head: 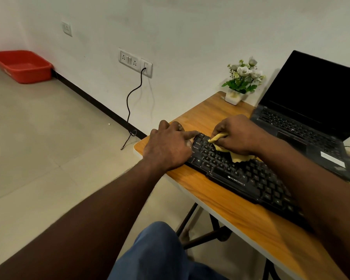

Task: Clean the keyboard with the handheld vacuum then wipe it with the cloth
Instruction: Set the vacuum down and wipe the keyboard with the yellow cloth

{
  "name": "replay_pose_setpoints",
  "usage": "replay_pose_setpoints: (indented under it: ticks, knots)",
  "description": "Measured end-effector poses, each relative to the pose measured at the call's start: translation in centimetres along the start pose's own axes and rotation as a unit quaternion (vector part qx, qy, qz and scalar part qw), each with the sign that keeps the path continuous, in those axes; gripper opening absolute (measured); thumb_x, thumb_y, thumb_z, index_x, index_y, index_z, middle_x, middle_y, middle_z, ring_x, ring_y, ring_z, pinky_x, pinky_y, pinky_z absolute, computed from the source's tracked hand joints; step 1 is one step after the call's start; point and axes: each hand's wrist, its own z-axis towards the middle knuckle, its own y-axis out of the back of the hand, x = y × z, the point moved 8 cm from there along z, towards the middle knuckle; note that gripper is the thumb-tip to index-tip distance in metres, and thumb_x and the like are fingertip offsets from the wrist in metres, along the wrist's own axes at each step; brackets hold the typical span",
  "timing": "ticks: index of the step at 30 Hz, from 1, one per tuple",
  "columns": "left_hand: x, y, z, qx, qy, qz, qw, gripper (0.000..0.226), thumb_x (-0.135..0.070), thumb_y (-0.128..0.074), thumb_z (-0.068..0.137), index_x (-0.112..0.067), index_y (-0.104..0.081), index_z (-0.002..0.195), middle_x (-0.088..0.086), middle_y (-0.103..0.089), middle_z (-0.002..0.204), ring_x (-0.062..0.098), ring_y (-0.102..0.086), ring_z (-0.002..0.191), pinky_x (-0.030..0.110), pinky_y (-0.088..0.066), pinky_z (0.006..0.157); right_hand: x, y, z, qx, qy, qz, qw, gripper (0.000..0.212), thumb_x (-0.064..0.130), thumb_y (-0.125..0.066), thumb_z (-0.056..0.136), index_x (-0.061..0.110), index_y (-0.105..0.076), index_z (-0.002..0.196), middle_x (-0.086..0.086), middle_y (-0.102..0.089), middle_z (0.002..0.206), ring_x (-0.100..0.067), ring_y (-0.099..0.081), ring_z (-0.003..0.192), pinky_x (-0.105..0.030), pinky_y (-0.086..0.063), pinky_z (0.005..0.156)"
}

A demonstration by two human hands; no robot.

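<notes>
From the head view, the black keyboard [240, 178] lay slantwise on the wooden worktop [230, 215], just in front of an open laptop [303, 126]. The right grip [236, 136] was clenched on a bunched yellow cloth [237, 155], pressing it onto the upper-left keys. The left grip [168, 146] was released, lying flat over the keyboard's left end with its forefinger stretched to the corner key, apparently to steady the board.

This looked like the wiping step. To do it well, the bracing grip should bear on the frame rather than the keys, while the cloth travels along the rows in overlapping strokes from this end toward the far one, with a folded edge worked into the gaps.

The handheld vacuum was nowhere in view. The right forearm covered the keyboard's right end, so its state there could not be judged. The cloth's fingertips were tucked out of sight, and any dust was too fine to make out.
</notes>
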Motion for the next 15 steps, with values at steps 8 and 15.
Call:
replay_pose_setpoints:
  ticks: [8,15]
  knots:
    - [-0.1,0.1,0.0,-0.005,-0.001,-0.001,1.0,0.047,-0.048,-0.033,0.105,-0.053,-0.037,0.151,-0.002,-0.043,0.152,0.026,-0.032,0.137,0.05,-0.034,0.107,-2.2,0.1,-2.5,-0.004,-0.015,0.003,1.0,0.017,0.013,-0.072,0.089,0.026,-0.081,0.095,0.011,-0.073,0.086,0.002,-0.061,0.075,-0.019,-0.042,0.06]
    - [-0.1,0.3,-0.1,-0.018,-0.005,-0.004,1.0,0.047,-0.046,-0.034,0.104,-0.053,-0.041,0.15,-0.002,-0.046,0.15,0.025,-0.034,0.135,0.048,-0.035,0.104,-4.3,0.1,-5.1,-0.012,-0.036,0.013,0.999,0.017,0.016,-0.074,0.089,0.029,-0.081,0.098,0.011,-0.073,0.092,-0.002,-0.064,0.08,-0.024,-0.049,0.065]
